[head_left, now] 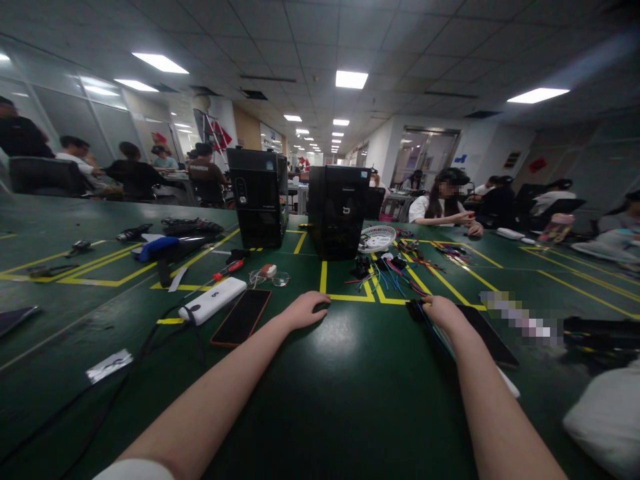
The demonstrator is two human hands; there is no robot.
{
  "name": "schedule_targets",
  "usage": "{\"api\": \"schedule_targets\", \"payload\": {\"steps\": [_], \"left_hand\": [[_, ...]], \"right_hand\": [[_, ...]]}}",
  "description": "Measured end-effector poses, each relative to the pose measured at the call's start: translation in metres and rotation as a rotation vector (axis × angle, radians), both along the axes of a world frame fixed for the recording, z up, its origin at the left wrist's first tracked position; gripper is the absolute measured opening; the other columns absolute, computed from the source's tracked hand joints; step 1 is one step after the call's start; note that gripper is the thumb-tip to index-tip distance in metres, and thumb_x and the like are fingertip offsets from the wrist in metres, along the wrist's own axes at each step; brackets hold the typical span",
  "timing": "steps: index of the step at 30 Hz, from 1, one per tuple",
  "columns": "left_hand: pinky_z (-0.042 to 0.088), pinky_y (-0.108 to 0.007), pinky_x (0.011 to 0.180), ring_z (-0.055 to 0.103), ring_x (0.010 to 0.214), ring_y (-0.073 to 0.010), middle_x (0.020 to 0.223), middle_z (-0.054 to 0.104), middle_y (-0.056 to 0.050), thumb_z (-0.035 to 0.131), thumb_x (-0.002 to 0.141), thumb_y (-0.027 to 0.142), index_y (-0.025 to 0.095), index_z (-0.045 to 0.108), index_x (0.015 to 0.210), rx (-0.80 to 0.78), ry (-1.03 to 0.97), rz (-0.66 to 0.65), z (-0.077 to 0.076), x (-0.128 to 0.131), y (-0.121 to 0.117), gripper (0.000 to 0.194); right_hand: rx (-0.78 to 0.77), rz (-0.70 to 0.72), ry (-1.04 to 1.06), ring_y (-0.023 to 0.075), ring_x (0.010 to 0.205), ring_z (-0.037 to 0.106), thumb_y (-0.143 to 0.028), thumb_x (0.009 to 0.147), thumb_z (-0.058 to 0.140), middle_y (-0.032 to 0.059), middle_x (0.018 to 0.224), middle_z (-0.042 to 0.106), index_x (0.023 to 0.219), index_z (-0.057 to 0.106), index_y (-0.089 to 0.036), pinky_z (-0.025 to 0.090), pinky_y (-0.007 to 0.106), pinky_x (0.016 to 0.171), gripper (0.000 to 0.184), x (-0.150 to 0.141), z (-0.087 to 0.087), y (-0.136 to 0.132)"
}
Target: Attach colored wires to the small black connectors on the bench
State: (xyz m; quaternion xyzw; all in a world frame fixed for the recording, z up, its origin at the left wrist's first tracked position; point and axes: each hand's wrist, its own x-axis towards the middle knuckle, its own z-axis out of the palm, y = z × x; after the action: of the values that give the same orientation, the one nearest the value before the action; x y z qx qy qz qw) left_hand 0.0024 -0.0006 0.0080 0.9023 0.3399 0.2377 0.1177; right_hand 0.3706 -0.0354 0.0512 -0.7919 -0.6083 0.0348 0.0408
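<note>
- Holding step, by the look of it: right hand (pixel 440 312) has its fingers closed on a black-and-blue cable bundle with a dark connector end (pixel 415 311); most of the grip is hidden.
- Landmark: glossy black upright computer case with a white logo (pixel 341 213). Bundle is nearer the wearer than the case, off to its right.
- Wearer's left hand (pixel 307 310): loosely open, fingers slightly curled, nothing held; seems to rest on the green table (pixel 340 387) in front of the case, slightly left.
- Loose red, blue and black wires (pixel 395 275): right of the case.
- Next move, my read: needs a steady pinch near the connector, tail kept clear of the flat black panel (pixel 489 335), front-right of the case.
</note>
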Motion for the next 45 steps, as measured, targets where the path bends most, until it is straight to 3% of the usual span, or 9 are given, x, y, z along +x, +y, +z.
{"api": "schedule_targets", "payload": {"steps": [3,6,11,15,19,27,35,45], "left_hand": [[0.036,-0.035,0.097,0.050,0.109,-0.0199,0.117,0.058,-0.006,0.051,0.080,0.029,0.019,0.057,0.110,-0.013,0.000,0.004,0.001,0.001,-0.001,0.032],[0.036,-0.035,0.098,0.050,0.109,-0.0202,0.116,0.058,-0.006,0.051,0.081,0.030,0.020,0.057,0.110,-0.035,0.001,0.012,0.002,0.002,-0.002,0.032],[0.038,-0.033,0.095,0.052,0.107,-0.0196,0.114,0.059,-0.007,0.046,0.084,0.030,0.018,0.056,0.112,-0.037,-0.041,0.069,0.000,0.005,0.000,0.032],[0.039,-0.032,0.094,0.053,0.103,-0.0194,0.110,0.061,-0.008,0.039,0.087,0.028,0.015,0.058,0.107,-0.047,-0.103,0.205,-0.006,0.007,0.008,0.031],[0.039,-0.032,0.094,0.054,0.103,-0.0192,0.109,0.061,-0.008,0.032,0.089,0.026,0.014,0.058,0.107,-0.072,-0.147,0.291,-0.010,0.005,0.017,0.034],[0.043,-0.031,0.089,0.056,0.099,-0.0177,0.106,0.062,-0.006,0.027,0.089,0.025,0.016,0.058,0.104,-0.143,-0.253,0.363,-0.011,0.002,0.019,0.035],[0.041,-0.031,0.091,0.054,0.102,-0.0186,0.109,0.061,-0.006,0.028,0.089,0.027,0.016,0.056,0.109,-0.096,-0.158,0.299,-0.006,0.005,0.011,0.037],[0.039,-0.032,0.093,0.054,0.103,-0.0181,0.110,0.061,-0.006,0.027,0.090,0.028,0.016,0.056,0.111,-0.061,-0.103,0.280,-0.010,0.002,0.014,0.037]], "right_hand": [[-0.004,0.061,-0.006,0.0205,0.093,0.059,-0.019,0.078,0.040,0.0124,0.101,0.064,0.103,0.065,-0.015,0.041,0.027,0.076,0.035,-0.010,0.000,0.001],[0.058,0.151,-0.065,0.0209,0.092,0.057,-0.031,0.084,0.038,0.0144,0.096,0.062,0.099,0.066,-0.013,0.039,0.028,0.080,0.036,-0.037,-0.002,0.000],[0.225,0.328,-0.108,0.0240,0.093,0.052,-0.040,0.086,0.037,0.0145,0.099,0.057,0.102,0.063,-0.016,0.038,0.033,0.079,0.039,-0.115,-0.012,-0.012],[0.387,0.492,-0.082,0.0259,0.104,0.046,-0.038,0.082,0.047,0.0128,0.113,0.053,0.118,0.051,-0.017,0.033,0.039,0.087,0.042,-0.181,-0.030,-0.027],[0.483,0.676,-0.040,0.0244,0.115,0.038,-0.038,0.083,0.046,0.0106,0.125,0.048,0.127,0.041,-0.018,0.021,0.043,0.099,0.049,-0.221,-0.044,-0.032],[0.476,0.670,-0.019,0.0262,0.120,0.034,-0.041,0.082,0.046,0.0115,0.127,0.047,0.128,0.039,-0.019,0.017,0.047,0.101,0.052,-0.229,-0.045,-0.025],[0.491,0.632,-0.004,0.0259,0.121,0.033,-0.040,0.082,0.044,0.0125,0.127,0.046,0.128,0.039,-0.018,0.014,0.049,0.102,0.051,-0.226,-0.043,-0.027],[0.543,0.616,0.017,0.0233,0.115,0.039,-0.030,0.082,0.045,0.0100,0.117,0.051,0.110,0.054,-0.020,0.017,0.045,0.102,0.031,-0.220,-0.040,-0.027]]}}
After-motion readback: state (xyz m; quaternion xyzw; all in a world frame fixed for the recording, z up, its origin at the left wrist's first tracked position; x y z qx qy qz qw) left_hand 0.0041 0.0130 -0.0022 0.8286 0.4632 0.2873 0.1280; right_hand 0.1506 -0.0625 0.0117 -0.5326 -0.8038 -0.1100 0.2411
